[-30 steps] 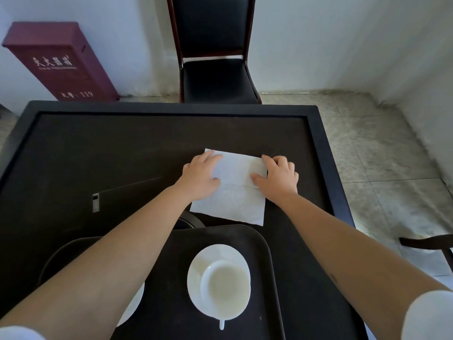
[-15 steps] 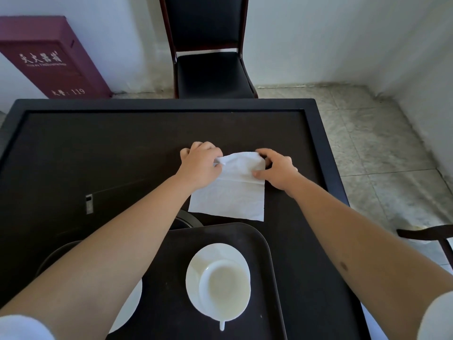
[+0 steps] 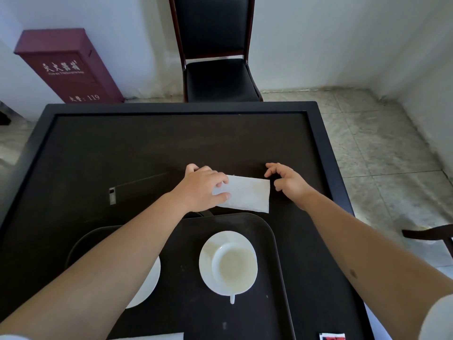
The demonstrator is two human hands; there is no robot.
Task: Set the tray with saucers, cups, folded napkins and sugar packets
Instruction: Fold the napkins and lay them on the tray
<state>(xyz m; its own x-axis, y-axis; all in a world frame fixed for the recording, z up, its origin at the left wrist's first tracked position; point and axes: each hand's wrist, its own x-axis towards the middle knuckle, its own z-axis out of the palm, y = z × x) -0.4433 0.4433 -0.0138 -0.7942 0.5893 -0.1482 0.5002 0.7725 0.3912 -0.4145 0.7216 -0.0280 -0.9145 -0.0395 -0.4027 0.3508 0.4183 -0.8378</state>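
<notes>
A white napkin (image 3: 247,195), folded in half into a flat rectangle, lies on the dark table just beyond the black tray (image 3: 272,241). My left hand (image 3: 201,190) presses down on the napkin's left end with its fingers. My right hand (image 3: 286,180) hovers just off the napkin's right edge, fingers loosely spread and holding nothing. On the tray stands a white cup (image 3: 232,268) on a white saucer (image 3: 208,251), handle toward me. A second white saucer (image 3: 149,283) shows partly under my left forearm. A white sheet (image 3: 157,336) peeks in at the bottom edge.
The dark table (image 3: 147,148) has a raised rim. A black chair (image 3: 218,69) stands beyond its far edge, a red cabinet (image 3: 66,67) at the back left. A small grey device (image 3: 112,195) lies on the table left. A red and white packet (image 3: 332,336) sits at the bottom right.
The napkin's far half has been folded over toward me, making it half as deep. My right hand has let go and lifted off to the right; my left hand now presses the fold.
</notes>
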